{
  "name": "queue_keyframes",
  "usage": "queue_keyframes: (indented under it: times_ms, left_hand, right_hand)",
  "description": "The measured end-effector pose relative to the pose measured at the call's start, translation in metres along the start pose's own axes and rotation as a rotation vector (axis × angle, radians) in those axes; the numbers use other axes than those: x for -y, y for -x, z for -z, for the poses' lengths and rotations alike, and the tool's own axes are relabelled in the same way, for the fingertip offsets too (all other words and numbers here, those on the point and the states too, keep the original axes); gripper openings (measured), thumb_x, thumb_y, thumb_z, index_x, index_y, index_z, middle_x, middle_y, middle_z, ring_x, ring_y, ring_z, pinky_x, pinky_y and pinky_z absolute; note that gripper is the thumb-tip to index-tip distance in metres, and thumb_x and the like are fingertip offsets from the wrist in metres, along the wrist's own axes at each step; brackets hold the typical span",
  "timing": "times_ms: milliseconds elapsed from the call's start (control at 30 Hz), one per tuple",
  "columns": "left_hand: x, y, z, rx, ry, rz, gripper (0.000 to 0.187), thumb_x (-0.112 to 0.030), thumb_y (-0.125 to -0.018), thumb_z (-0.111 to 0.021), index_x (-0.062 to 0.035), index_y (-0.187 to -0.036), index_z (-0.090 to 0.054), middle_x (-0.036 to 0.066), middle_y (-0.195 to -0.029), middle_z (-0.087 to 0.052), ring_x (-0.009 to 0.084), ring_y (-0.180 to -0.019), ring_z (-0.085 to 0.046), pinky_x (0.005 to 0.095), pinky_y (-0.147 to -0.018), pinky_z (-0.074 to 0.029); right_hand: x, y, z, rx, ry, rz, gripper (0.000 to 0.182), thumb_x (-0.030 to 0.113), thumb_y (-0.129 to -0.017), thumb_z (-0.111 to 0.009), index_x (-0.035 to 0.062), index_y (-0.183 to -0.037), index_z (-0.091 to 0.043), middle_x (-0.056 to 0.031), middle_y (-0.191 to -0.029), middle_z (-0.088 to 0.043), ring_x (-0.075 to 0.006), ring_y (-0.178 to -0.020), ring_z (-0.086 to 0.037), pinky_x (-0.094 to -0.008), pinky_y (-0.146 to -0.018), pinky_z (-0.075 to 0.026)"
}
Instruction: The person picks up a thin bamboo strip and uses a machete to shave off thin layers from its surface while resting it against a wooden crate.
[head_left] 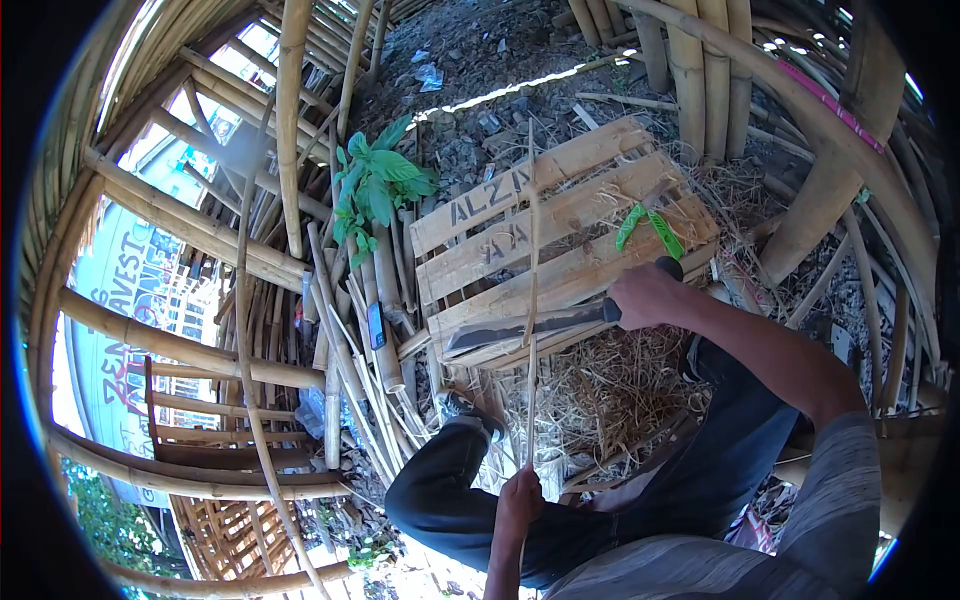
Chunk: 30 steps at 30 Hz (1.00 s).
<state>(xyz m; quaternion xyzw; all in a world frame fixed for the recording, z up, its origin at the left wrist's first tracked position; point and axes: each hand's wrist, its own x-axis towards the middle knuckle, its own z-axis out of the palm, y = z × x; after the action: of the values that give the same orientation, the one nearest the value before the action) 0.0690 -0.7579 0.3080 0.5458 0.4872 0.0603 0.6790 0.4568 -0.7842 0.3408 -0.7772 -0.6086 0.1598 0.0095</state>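
A large knife with a dark handle is in my right hand (pixel 645 295), its long blade (pixel 500 332) pointing left across the front edge of a slatted wooden crate (pixel 480 215). A thin bamboo strip (pixel 534 240) runs upright over the crate and passes at the blade. Lower down, my left hand (pixel 521 495) is closed round the strip's lower part, near my legs. Whether the blade touches the strip cannot be made out. Green leaves or pods (pixel 650 230) lie on the crate's right part, just beyond my right hand.
A leafy green plant (pixel 375 185) and a small blue object (pixel 376 326) are left of the crate. Bamboo poles (pixel 290 120) form a frame at the left, with thick posts (pixel 700 90) at the upper right. Dry shavings (pixel 620 400) cover the ground below the crate.
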Motion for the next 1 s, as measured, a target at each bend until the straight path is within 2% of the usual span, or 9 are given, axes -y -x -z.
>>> queue_keyframes:
  times_ms: [33, 67, 167, 333, 500, 767, 933, 1000]
  left_hand:
    - [0.004, -0.005, 0.0, -0.015, -0.166, -0.118, 0.036, -0.031, -0.101, -0.038, -0.0101, -0.072, -0.045, -0.004, -0.056, -0.036, 0.0072, -0.045, -0.032, 0.0236, -0.043, -0.025]
    - [-0.006, -0.003, -0.004, -0.021, -0.02, 0.071, 0.037, -0.032, -0.102, -0.037, -0.0123, -0.072, -0.045, -0.004, -0.055, -0.036, 0.006, -0.044, -0.032, 0.0234, -0.042, -0.024]
    - [-0.006, 0.0, -0.005, 0.005, 0.085, 0.126, 0.036, -0.036, -0.101, -0.037, -0.0154, -0.071, -0.04, -0.005, -0.053, -0.032, 0.0051, -0.039, -0.029, 0.0225, -0.036, -0.019]
    - [-0.015, 0.012, -0.005, 0.1, 0.178, 0.178, 0.037, -0.037, -0.101, -0.036, -0.0166, -0.07, -0.036, -0.006, -0.053, -0.028, 0.0053, -0.04, -0.026, 0.0225, -0.036, -0.018]
    - [-0.018, 0.015, -0.004, 0.191, 0.284, 0.259, 0.037, -0.038, -0.101, -0.036, -0.0176, -0.071, -0.035, -0.006, -0.055, -0.027, 0.0052, -0.042, -0.025, 0.0221, -0.036, -0.017]
    - [-0.016, 0.006, 0.003, 0.244, 0.409, 0.406, 0.039, -0.044, -0.101, -0.033, -0.0186, -0.071, -0.036, -0.006, -0.056, -0.025, 0.0049, -0.042, -0.02, 0.0216, -0.037, -0.015]
    - [-0.009, 0.001, 0.009, 0.304, 0.473, 0.412, 0.04, -0.046, -0.101, -0.031, -0.0189, -0.072, -0.037, -0.007, -0.056, -0.025, 0.0048, -0.042, -0.02, 0.0215, -0.037, -0.015]
    - [-0.01, 0.0, 0.007, 0.325, 0.496, 0.411, 0.041, -0.047, -0.101, -0.03, -0.019, -0.072, -0.037, -0.007, -0.056, -0.025, 0.0046, -0.042, -0.019, 0.0213, -0.037, -0.015]
  right_hand:
    - [-0.002, -0.001, -0.001, -0.007, 0.012, 0.007, 0.026, 0.023, -0.065, -0.067, 0.0028, -0.082, -0.07, -0.0163, -0.077, -0.068, -0.0316, -0.077, -0.068, -0.0428, -0.072, -0.054]
    - [0.001, 0.003, -0.003, -0.004, -0.024, 0.01, 0.028, 0.024, -0.065, -0.068, 0.0026, -0.083, -0.069, -0.0168, -0.078, -0.067, -0.0322, -0.077, -0.067, -0.0431, -0.072, -0.054]
    - [-0.001, 0.007, -0.01, 0.033, -0.098, 0.056, 0.031, 0.026, -0.065, -0.069, 0.0026, -0.085, -0.068, -0.0176, -0.08, -0.067, -0.0333, -0.078, -0.067, -0.0433, -0.073, -0.053]
    - [-0.008, 0.0, -0.028, 0.108, -0.222, 0.121, 0.036, 0.029, -0.065, -0.07, 0.0013, -0.086, -0.068, -0.0204, -0.084, -0.067, -0.0344, -0.081, -0.066, -0.0431, -0.073, -0.054]
    - [0.009, 0.009, -0.01, -0.013, -0.093, -0.013, 0.026, 0.022, -0.066, -0.065, 0.0004, -0.081, -0.069, -0.0197, -0.076, -0.067, -0.0335, -0.073, -0.068, -0.0423, -0.069, -0.055]
    - [0.022, 0.002, -0.028, -0.096, -0.112, -0.033, 0.019, 0.016, -0.068, -0.06, 0.0028, -0.079, -0.069, -0.0185, -0.073, -0.068, -0.0314, -0.071, -0.069, -0.0423, -0.063, -0.055]
    - [0.023, -0.002, -0.034, -0.144, -0.037, 0.007, 0.017, 0.015, -0.07, -0.059, 0.0033, -0.08, -0.067, -0.0174, -0.07, -0.067, -0.03, -0.066, -0.068, -0.0417, -0.058, -0.055]
    - [0.021, -0.005, -0.038, -0.359, 0.044, 0.052, 0.015, 0.014, -0.07, -0.059, 0.0039, -0.08, -0.064, -0.0151, -0.066, -0.066, -0.0283, -0.061, -0.067, -0.041, -0.056, -0.054]
